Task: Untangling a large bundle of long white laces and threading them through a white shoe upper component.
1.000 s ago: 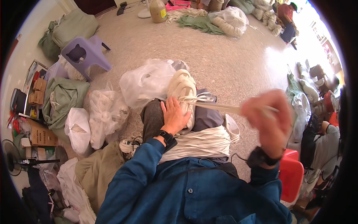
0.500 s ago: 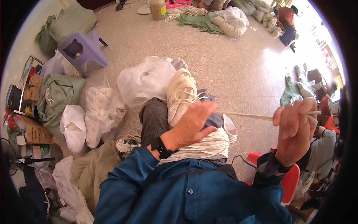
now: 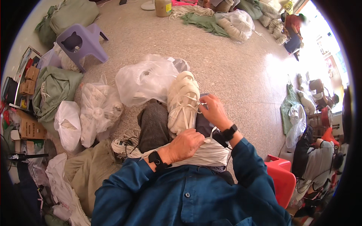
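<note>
On my lap, between my knees, lies a long cream bundle of flat cord (image 3: pixel 183 98), bulging in thick loops with loose thin ends across its top. My right hand (image 3: pixel 214 111) is at the bundle's right side, with thumb and forefinger pinched on a thin pale cord. Near the bundle's lower end my left hand (image 3: pixel 187 145) is closed, and a pale strand comes out above its fingers. Beneath the hands, a thick hank of white cords (image 3: pixel 203 155) spreads across my lap.
A translucent plastic bag (image 3: pixel 141 81) sits beyond my knees. Filled white bags (image 3: pixel 98 113) and green sacks (image 3: pixel 56 94) stand at left, near a purple stool (image 3: pixel 81 43). A red stool (image 3: pixel 279 179) is at my right. Another person (image 3: pixel 293 32) is far right.
My right hand has come in from the far right, where it held a cord stretched taut, to the bundle's side. My left hand has moved closer to my body and closed its fingers.
</note>
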The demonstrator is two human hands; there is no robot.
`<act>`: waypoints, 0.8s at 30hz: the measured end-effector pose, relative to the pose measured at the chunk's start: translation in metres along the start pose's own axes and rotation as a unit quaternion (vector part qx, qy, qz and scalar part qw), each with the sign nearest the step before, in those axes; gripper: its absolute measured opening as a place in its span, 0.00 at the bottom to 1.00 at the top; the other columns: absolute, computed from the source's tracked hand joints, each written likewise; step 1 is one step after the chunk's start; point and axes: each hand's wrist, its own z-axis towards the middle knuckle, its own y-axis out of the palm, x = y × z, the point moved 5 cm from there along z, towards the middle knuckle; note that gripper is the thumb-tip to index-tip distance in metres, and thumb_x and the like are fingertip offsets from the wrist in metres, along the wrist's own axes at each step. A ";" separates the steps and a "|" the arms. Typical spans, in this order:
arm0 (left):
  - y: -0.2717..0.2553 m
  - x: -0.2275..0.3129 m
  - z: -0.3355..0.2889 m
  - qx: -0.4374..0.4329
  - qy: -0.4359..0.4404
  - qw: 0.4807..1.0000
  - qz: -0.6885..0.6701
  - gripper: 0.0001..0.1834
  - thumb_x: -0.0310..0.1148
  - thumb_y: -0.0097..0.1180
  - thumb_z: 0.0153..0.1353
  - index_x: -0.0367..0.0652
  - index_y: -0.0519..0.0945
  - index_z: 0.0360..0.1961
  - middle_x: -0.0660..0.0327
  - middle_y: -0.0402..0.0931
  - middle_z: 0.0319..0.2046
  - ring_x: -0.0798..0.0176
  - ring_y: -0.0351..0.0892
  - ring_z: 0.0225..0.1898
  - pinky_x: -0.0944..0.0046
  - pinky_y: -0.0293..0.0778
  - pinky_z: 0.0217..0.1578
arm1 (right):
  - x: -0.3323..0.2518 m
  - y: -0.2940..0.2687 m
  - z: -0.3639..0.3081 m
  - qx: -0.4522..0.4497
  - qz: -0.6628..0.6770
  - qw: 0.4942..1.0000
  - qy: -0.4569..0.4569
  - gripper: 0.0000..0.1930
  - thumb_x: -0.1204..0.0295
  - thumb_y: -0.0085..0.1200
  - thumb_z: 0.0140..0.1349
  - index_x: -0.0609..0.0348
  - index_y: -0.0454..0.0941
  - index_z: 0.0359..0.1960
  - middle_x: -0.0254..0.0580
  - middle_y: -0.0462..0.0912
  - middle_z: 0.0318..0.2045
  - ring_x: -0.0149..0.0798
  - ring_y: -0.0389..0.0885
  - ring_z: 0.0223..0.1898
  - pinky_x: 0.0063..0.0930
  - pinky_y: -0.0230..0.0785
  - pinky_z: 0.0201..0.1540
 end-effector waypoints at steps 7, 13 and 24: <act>-0.001 -0.004 0.001 0.016 -0.006 1.000 -0.015 0.04 0.24 0.58 0.60 0.36 0.76 0.35 0.52 0.73 0.28 0.45 0.74 0.35 0.51 0.71 0.38 | -0.005 0.008 0.043 -0.188 0.197 0.952 0.142 0.07 0.72 0.57 0.63 0.64 0.79 0.34 0.36 0.84 0.33 0.31 0.81 0.38 0.28 0.72 0.41; -0.008 -0.008 0.000 0.011 -0.028 0.999 -0.026 0.05 0.26 0.57 0.62 0.36 0.77 0.37 0.50 0.75 0.30 0.43 0.75 0.36 0.50 0.72 0.40 | -0.035 0.000 0.055 -0.066 0.215 0.974 0.025 0.11 0.72 0.54 0.65 0.63 0.82 0.46 0.45 0.86 0.35 0.41 0.85 0.37 0.32 0.74 0.39; -0.051 0.118 0.030 -0.214 -0.032 0.844 -0.491 0.13 0.35 0.47 0.76 0.37 0.79 0.39 0.60 0.79 0.32 0.63 0.78 0.34 0.64 0.74 0.40 | -0.020 0.025 0.035 -0.106 0.130 0.986 -0.003 0.09 0.77 0.48 0.61 0.63 0.81 0.38 0.55 0.84 0.32 0.56 0.83 0.37 0.42 0.76 0.42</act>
